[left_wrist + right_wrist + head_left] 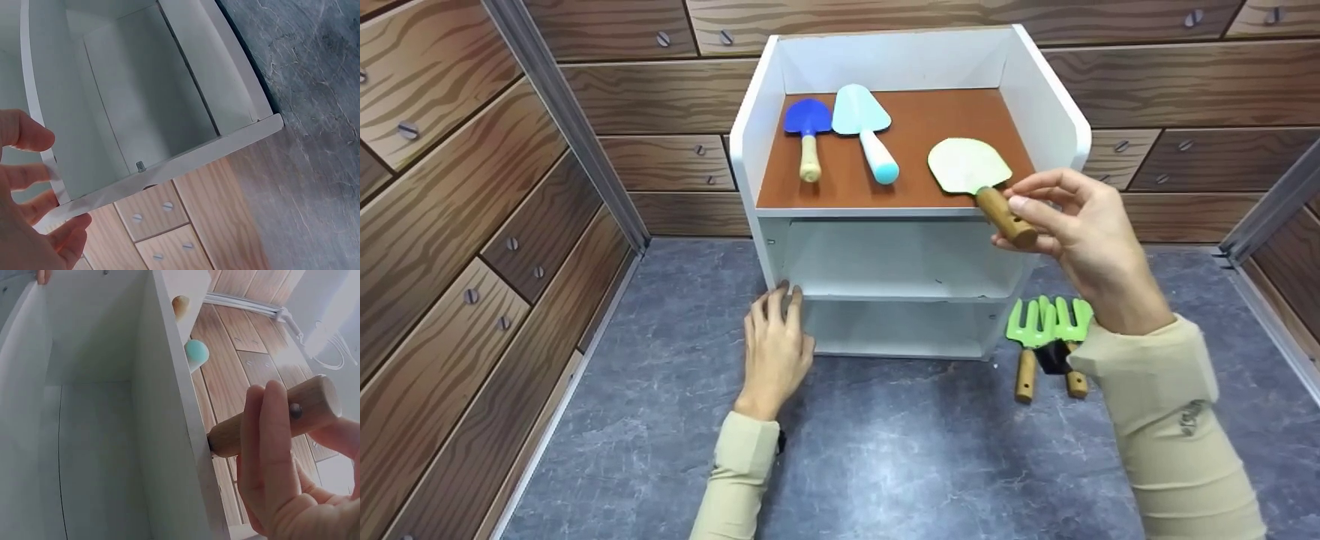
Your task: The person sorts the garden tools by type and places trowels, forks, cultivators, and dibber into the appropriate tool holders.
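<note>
Head view: right hand [1091, 232] clamped on the round brown wooden handle of a pale-green, broad-bladed hand trowel [971, 171], thumb on one side, fingers on the other. Blade lies over the reddish-brown top board [915, 191] of a white open-fronted cabinet [1050, 105], toward its right side; handle sticks out past the front edge. Cannot tell whether blade touches board.

On the same board, left part: deep-blue trowel with pale wooden handle [808, 142]; just beside it, light-blue trowel with white, turquoise-tipped handle [866, 129]. Both have blades to the rear, handles forward.

Left hand [776, 349] low at the cabinet's left front. Left wrist view: fingers spread apart, touching where the middle shelf edge [35, 84] meets the side panel.

Grey marbled floor [660, 420], right of cabinet: two bright-green forks with wooden handles [1030, 330], side by side, a black piece [1054, 357] between them, its shape partly hidden. Both sleeves [1166, 397] beige.
</note>
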A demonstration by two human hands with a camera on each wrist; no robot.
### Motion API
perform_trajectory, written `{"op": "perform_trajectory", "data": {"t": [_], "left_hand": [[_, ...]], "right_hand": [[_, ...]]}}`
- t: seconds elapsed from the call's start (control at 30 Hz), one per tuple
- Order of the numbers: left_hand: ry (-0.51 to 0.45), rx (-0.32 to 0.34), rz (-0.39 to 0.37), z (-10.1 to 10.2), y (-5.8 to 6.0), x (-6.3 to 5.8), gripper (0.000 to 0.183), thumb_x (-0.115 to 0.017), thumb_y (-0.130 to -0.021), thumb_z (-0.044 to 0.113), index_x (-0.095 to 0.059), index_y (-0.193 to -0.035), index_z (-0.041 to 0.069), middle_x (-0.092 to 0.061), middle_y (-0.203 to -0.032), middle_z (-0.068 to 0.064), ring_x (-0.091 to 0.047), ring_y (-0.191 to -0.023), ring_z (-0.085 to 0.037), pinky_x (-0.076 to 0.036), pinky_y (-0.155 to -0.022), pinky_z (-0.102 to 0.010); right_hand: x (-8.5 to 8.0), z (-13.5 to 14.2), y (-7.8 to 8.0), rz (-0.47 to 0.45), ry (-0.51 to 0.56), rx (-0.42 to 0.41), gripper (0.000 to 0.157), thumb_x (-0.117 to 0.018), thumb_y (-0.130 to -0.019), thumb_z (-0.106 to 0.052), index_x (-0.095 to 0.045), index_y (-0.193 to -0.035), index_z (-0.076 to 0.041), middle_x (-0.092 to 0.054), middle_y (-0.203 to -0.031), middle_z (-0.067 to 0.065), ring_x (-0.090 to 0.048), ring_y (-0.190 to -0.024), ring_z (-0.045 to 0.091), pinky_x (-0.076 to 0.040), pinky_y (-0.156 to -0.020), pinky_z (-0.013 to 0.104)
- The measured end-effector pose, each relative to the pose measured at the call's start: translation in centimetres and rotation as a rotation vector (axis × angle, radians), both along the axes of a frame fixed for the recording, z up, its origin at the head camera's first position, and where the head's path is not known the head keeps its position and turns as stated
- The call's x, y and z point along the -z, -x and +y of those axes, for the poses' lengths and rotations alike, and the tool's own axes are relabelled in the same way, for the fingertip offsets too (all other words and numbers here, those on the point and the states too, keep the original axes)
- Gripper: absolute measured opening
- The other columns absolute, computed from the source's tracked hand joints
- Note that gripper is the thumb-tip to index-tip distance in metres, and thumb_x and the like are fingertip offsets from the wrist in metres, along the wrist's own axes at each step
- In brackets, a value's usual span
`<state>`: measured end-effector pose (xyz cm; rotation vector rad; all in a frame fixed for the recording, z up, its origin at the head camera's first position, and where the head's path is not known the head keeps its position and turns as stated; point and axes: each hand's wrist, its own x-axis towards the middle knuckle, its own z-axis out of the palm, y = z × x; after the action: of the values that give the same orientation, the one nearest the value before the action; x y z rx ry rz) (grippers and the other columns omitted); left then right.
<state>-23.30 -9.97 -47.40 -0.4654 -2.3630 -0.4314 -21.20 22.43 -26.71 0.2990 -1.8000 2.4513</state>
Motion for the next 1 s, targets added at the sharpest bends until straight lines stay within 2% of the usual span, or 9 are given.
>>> {"op": "perform_trajectory", "data": {"t": [0.23,0.4,0.5,0.67,0.8,0.9,1.0], "left_hand": [[-0.001,0.001,-0.010,0.0,-0.1,0.0,0.062,-0.074,-0.077,0.003,-0.056,-0.136,-0.007,-0.052,-0.136,-0.025,-0.049,-0.117,-0.044,-0.045,-0.092,-0.054],[-0.002,0.002,-0.014,0.0,-0.1,-0.1,0.062,-0.074,-0.077,0.002,-0.057,-0.136,-0.007,-0.052,-0.136,-0.025,-0.049,-0.118,-0.045,-0.045,-0.092,-0.054],[-0.004,0.002,-0.010,-0.1,-0.1,-0.1,0.061,-0.073,-0.077,0.002,-0.057,-0.135,-0.007,-0.053,-0.135,-0.025,-0.049,-0.117,-0.045,-0.045,-0.091,-0.054],[-0.006,0.001,-0.007,-0.1,0.0,0.0,0.060,-0.072,-0.077,0.003,-0.057,-0.135,-0.007,-0.053,-0.135,-0.025,-0.049,-0.117,-0.044,-0.045,-0.090,-0.055],[-0.007,0.002,-0.011,0.0,0.0,0.1,0.061,-0.072,-0.077,0.003,-0.057,-0.135,-0.007,-0.052,-0.135,-0.025,-0.049,-0.117,-0.044,-0.045,-0.091,-0.055],[-0.006,0.005,-0.015,0.0,0.0,0.1,0.062,-0.073,-0.077,0.003,-0.057,-0.135,-0.008,-0.052,-0.135,-0.025,-0.049,-0.117,-0.044,-0.045,-0.091,-0.054],[-0.005,0.000,-0.010,-0.1,0.0,-0.1,0.062,-0.074,-0.076,0.003,-0.057,-0.136,-0.007,-0.052,-0.135,-0.025,-0.049,-0.117,-0.045,-0.045,-0.090,-0.054]], "right_hand": [[0.1,-0.9,0.5,0.026,0.012,-0.006,0.011,-0.066,-0.093,0.005,-0.066,-0.104,0.005,-0.060,-0.108,0.018,-0.068,-0.097,0.029,-0.059,-0.083,0.041],[0.2,-1.2,0.5,0.050,-0.036,-0.066,0.024,-0.058,-0.096,0.010,-0.058,-0.120,0.005,-0.054,-0.123,0.021,-0.067,-0.106,0.031,-0.054,-0.094,0.037],[0.0,-1.3,0.7,0.032,-0.080,-0.079,0.032,-0.056,-0.096,0.013,-0.051,-0.127,0.008,-0.049,-0.129,0.023,-0.069,-0.104,0.029,-0.052,-0.097,0.033],[-0.5,-1.6,1.5,-0.014,-0.141,-0.010,0.034,-0.057,-0.094,0.015,-0.048,-0.126,0.011,-0.046,-0.126,0.023,-0.069,-0.099,0.025,-0.054,-0.092,0.031],[-1.0,-1.9,2.3,-0.044,-0.195,0.054,0.031,-0.060,-0.093,0.013,-0.049,-0.122,0.011,-0.046,-0.120,0.022,-0.070,-0.084,0.023,-0.059,-0.081,0.030],[-1.3,-2.1,3.0,-0.064,-0.276,0.095,0.031,-0.060,-0.094,0.010,-0.048,-0.122,0.010,-0.048,-0.117,0.021,-0.071,-0.072,0.020,-0.060,-0.074,0.029],[-1.6,-2.4,3.6,-0.070,-0.372,0.119,0.033,-0.060,-0.096,0.006,-0.046,-0.126,0.009,-0.049,-0.116,0.019,-0.070,-0.067,0.017,-0.060,-0.070,0.028]]}}
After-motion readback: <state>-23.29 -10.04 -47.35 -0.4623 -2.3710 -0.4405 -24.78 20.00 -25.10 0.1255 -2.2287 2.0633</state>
